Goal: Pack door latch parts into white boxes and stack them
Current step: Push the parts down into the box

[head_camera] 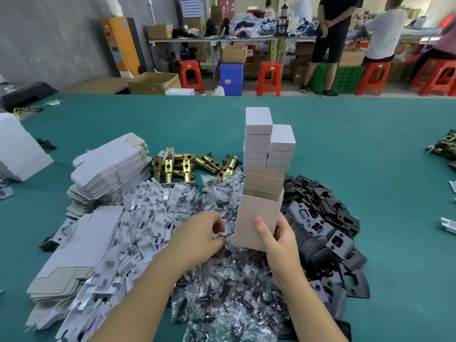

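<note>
My right hand grips an upright white box with its top flaps open, thumb on the front face. Just left of it, my left hand pinches a small clear plastic bag of dark screws above the heap of such bags. Behind the box stand two stacks of closed white boxes. Brass latch bolts lie at the middle left. Black strike plates are piled to the right.
Flat unfolded white boxes and white card inserts are heaped on the left of the green table. More brass parts lie at the far right edge. People, red stools and benches fill the background.
</note>
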The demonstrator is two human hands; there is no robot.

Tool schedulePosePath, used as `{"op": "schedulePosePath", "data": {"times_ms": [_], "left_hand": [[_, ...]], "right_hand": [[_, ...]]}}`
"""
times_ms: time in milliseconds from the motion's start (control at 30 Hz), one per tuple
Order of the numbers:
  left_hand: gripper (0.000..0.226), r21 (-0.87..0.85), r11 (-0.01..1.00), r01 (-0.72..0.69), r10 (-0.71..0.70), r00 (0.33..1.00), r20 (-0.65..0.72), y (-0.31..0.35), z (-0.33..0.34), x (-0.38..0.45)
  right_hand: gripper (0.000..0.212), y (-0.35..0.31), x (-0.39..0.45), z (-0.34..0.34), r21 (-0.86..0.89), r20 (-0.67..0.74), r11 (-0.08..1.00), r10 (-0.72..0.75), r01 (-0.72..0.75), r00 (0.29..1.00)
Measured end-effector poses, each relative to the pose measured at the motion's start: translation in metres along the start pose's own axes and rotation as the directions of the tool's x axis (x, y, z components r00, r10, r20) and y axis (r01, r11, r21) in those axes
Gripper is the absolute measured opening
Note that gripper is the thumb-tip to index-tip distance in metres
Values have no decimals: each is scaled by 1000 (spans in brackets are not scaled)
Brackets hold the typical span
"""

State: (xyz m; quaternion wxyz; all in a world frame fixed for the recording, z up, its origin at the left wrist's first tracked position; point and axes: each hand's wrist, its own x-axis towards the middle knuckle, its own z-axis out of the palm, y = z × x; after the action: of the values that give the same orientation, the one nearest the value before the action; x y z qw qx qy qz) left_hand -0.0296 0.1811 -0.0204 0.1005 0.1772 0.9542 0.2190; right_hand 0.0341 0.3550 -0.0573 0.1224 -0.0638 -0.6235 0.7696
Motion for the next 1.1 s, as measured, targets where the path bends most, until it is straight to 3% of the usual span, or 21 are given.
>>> {"op": "schedulePosePath", "data": {"times_ms": [200,333,467,567,633,767,867,967,1033,1100], "left_hand": [[20,-191,981,-43,36,999,-39,-6,-5,1],[21,-175,983,-63,54,997,-57,-10,-8,2],[42,-115,985,-126,116,989,-91,-10,-11,1],[48,-221,971,-89,62,990,-127,-8,-14,1],[51,-332,942,-53,6,990,-142,-7,-18,0],[26,-541,841,-13,-106,976,-189,-5,-30,-3],[24,-737,675,-42,-163,966,-203,1,-46,-7],[24,-840,514,-173,-95,962,-256,15,-63,-13],[23,-820,511,-257,-21,950,-311,26,-70,-14],[25,-730,595,-337,76,927,-366,39,-72,-13]], "right_hand": [[34,1,-1,0,11,3,1000,8,-8,1000],[33,0,-1,0,8,4,1000,21,-21,1000],[34,0,0,0,17,1,999,29,-29,1000],[34,1,0,0,18,-2,999,35,-35,999],[32,1,0,0,11,0,999,36,-36,999],[36,2,0,0,6,-5,999,38,-38,999],[47,3,0,0,-7,-13,999,37,-37,999],[52,4,0,0,-28,-5,999,38,-38,999],[50,4,0,0,-42,-2,998,36,-36,999],[50,4,-1,0,-52,2,998,30,-30,1000]]}}
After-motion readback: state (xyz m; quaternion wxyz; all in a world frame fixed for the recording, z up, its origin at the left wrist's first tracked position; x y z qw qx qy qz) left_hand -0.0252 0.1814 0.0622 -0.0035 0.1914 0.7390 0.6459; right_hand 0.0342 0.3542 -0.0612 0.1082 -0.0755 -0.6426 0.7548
